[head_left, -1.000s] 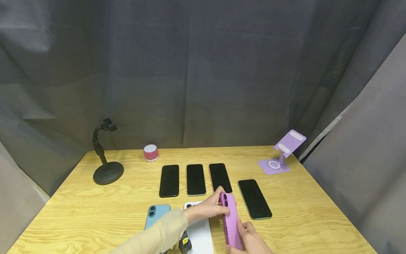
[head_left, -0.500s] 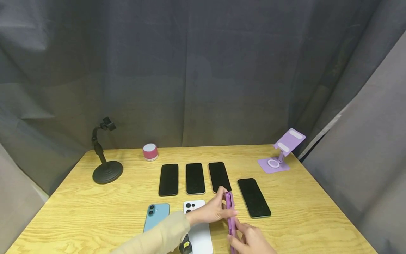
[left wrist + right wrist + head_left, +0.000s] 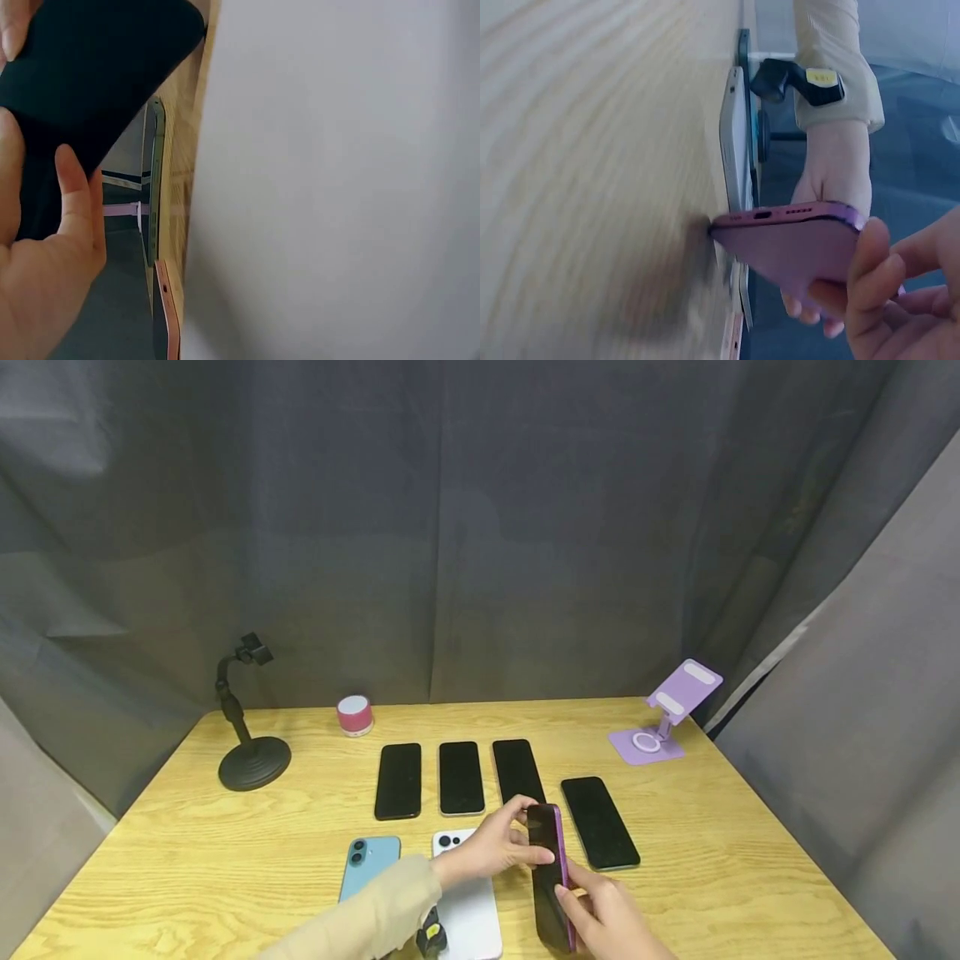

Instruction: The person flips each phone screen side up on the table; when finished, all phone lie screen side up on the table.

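Pink phone [image 3: 546,835] is up on a tilt over the bench [image 3: 187,868], between white phone [image 3: 474,917] and the black phone [image 3: 600,822] to its right, held by both hands: left hand [image 3: 491,847] pinches its upper end, thumb on the screen; right hand [image 3: 611,914] grips its lower right edge. Yellow label [image 3: 822,77] on the left wrist's black mount [image 3: 778,79]: too blurred to read. Purple stand [image 3: 681,695] sits near bench's far right corner.

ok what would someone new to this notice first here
Probably the pink phone, gripped by the left hand and right hand at the front, just right of centre. Then perhaps the purple stand, back right, and the black stand, back left.
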A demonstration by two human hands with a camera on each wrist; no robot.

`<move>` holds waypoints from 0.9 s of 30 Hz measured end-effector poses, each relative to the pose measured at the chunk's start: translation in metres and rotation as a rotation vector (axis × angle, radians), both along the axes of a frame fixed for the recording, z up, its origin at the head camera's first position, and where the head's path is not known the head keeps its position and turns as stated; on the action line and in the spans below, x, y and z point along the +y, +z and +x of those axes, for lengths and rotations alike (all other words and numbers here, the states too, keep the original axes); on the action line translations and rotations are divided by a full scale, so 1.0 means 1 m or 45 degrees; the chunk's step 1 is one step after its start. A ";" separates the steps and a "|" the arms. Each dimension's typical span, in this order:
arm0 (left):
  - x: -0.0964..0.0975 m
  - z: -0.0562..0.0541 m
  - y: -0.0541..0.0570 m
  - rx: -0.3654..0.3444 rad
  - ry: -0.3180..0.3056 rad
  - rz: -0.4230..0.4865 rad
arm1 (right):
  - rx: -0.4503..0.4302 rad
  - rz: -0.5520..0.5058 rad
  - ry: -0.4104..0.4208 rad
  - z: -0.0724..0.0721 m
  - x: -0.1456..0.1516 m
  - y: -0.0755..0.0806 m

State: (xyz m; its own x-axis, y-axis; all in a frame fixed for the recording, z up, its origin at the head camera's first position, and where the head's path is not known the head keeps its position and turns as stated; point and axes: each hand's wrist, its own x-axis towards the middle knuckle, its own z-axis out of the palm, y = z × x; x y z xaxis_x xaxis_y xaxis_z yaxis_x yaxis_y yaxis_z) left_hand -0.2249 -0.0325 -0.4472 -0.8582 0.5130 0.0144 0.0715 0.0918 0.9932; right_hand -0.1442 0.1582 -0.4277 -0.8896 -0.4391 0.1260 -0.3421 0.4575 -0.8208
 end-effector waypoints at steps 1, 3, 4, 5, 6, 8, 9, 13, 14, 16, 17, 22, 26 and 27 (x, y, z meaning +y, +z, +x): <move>-0.002 0.000 0.000 0.013 0.011 -0.003 | -0.009 -0.011 -0.020 0.000 0.001 0.000; -0.005 0.000 0.000 0.046 0.032 -0.018 | -0.025 -0.008 -0.080 -0.001 0.003 0.001; -0.006 0.001 0.000 0.058 0.036 -0.021 | -0.040 -0.010 -0.104 -0.002 0.003 0.002; -0.008 0.001 0.000 0.074 0.040 -0.025 | -0.055 -0.015 -0.121 -0.002 0.004 0.002; -0.009 0.000 0.000 0.083 0.040 -0.022 | -0.046 -0.011 -0.133 -0.003 0.004 0.003; -0.011 0.000 0.001 0.093 0.037 0.001 | -0.020 -0.001 -0.151 -0.005 0.006 0.003; -0.012 0.000 0.001 0.090 0.035 0.018 | 0.003 0.001 -0.156 -0.006 0.006 0.003; -0.015 0.000 0.003 0.084 0.027 0.065 | 0.144 0.005 -0.176 -0.012 0.010 0.002; -0.015 0.000 0.002 0.081 0.025 0.066 | 0.169 0.005 -0.183 -0.014 0.010 0.003; -0.017 0.000 0.002 0.078 0.024 0.066 | 0.185 0.003 -0.198 -0.018 0.012 0.003; -0.018 -0.001 0.002 0.076 0.021 0.060 | 0.164 0.008 -0.217 -0.020 0.012 0.004; -0.023 -0.002 0.002 0.052 -0.029 0.075 | 0.072 0.096 -0.350 -0.027 0.013 0.006; -0.024 -0.004 0.003 0.034 -0.060 0.092 | 0.025 0.138 -0.410 -0.031 0.014 0.005; -0.024 -0.004 0.004 0.033 -0.054 0.083 | 0.012 0.134 -0.407 -0.032 0.014 0.004</move>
State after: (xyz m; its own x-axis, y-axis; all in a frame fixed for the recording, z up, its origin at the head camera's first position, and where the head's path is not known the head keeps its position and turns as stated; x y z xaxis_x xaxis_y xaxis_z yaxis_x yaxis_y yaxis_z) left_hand -0.2284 -0.0562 -0.4434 -0.8346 0.5463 0.0707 0.0995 0.0233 0.9948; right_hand -0.1758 0.1719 -0.4237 -0.9834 -0.1491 0.1036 -0.1750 0.6250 -0.7608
